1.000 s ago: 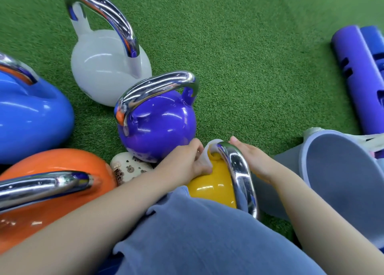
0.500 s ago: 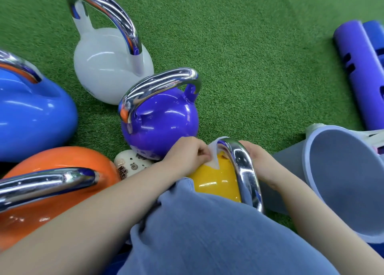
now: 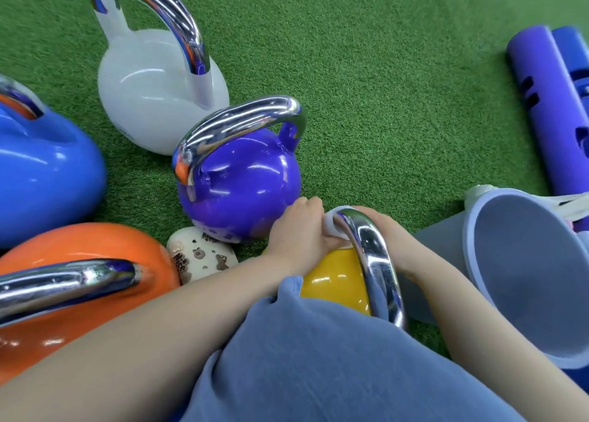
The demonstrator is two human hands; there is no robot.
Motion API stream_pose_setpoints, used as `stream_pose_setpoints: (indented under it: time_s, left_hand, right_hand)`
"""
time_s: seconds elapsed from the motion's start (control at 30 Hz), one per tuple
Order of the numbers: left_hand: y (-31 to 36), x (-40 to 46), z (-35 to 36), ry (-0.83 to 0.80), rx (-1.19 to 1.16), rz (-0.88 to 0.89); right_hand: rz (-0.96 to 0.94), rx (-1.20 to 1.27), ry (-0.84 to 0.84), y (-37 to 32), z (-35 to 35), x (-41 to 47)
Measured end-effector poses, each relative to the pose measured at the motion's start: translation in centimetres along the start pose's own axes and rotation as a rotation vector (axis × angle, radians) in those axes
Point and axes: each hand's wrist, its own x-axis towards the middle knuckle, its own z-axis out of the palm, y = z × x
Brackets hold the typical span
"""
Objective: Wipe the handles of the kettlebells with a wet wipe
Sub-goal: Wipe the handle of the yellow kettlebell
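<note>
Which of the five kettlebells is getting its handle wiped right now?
The yellow kettlebell, nearest the person. The left hand presses the wet wipe on its chrome handle; the right hand steadies it. The purple, white, blue and orange ones stand untouched.

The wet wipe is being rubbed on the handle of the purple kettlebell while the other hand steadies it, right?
Not quite. The head view shows the wet wipe on the handle of the yellow kettlebell, not the purple kettlebell beside it. The left hand holds the wipe on the handle; the right hand steadies it from the other side.
</note>
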Motion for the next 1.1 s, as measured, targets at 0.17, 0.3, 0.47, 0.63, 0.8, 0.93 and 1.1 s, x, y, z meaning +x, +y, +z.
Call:
stream_pose_setpoints:
  time_s: [0.17, 0.3, 0.47, 0.63, 0.8, 0.93, 1.1]
  left_hand:
    - [-1.2, 0.8, -1.1, -0.119, -0.109, 0.071]
    - [-1.3, 1.2, -2.8, -0.234, -0.141, 0.166]
    - [1.4, 0.7, -4.8, -0.211, -0.045, 0.389]
    - [2.8, -0.7, -6.1, -0.150, 0.213, 0.688]
    - [0.9, -2.5, -5.3, -0.078, 0.166, 0.762]
    - [0.6, -2.8, -4.2, -0.251, 0.065, 0.365]
    - [0.7, -2.2, -3.7, -0.269, -0.023, 0.145]
  right_hand:
    - [-0.004, -0.048, -0.014, -0.6, -0.2, -0.2]
    - [0.030, -0.082, 0.009, -0.6, -0.4, -0.7]
    - [0.026, 0.049, 0.092, -1.5, -1.0, -3.0]
    - [-0.036, 0.211, 0.165, -2.4, -1.4, -6.0]
    - [0.155, 0.435, 0.215, -3.5, -1.3, -6.1]
    - [0.218, 0.177, 0.149, -4.3, -0.6, -2.5]
    - [0.305, -0.081, -0.084, -4.5, -1.4, 1.2]
